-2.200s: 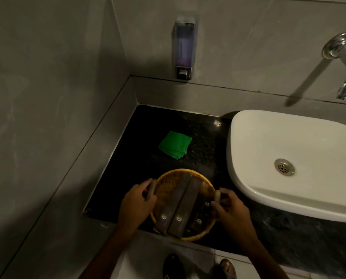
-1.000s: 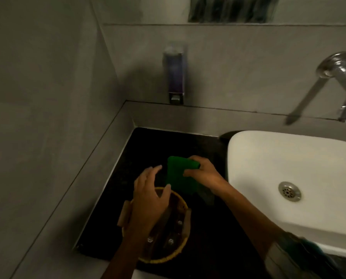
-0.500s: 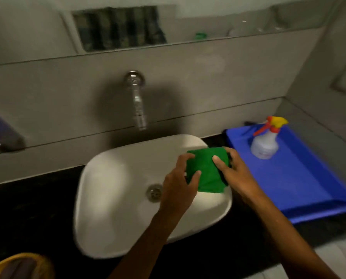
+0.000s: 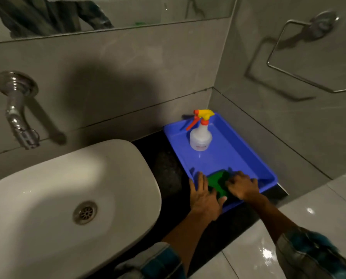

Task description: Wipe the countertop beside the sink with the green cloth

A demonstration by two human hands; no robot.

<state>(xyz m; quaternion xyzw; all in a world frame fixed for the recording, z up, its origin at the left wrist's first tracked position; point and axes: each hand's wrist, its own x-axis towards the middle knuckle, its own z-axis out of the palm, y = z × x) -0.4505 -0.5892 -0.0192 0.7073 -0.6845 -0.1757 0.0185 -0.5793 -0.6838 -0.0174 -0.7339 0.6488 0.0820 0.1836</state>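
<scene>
The green cloth (image 4: 218, 183) lies folded in the near end of a blue tray (image 4: 236, 158) to the right of the white sink (image 4: 67, 194). Both hands rest on the cloth. My left hand (image 4: 205, 196) lies flat on its left side, fingers spread over the tray's near rim. My right hand (image 4: 241, 185) covers its right edge with fingers curled on it. A strip of black countertop (image 4: 168, 164) shows between the sink and the tray.
A spray bottle (image 4: 200, 133) with a yellow and red trigger stands at the far end of the tray. A chrome tap (image 4: 17, 111) juts from the wall over the sink. A towel ring (image 4: 300, 55) hangs on the right wall. White floor tiles lie below the counter edge.
Both hands carried the green cloth from the left counter, over the sink, down into the blue tray on the right. The view swung right, and the yellow basket left the frame.
</scene>
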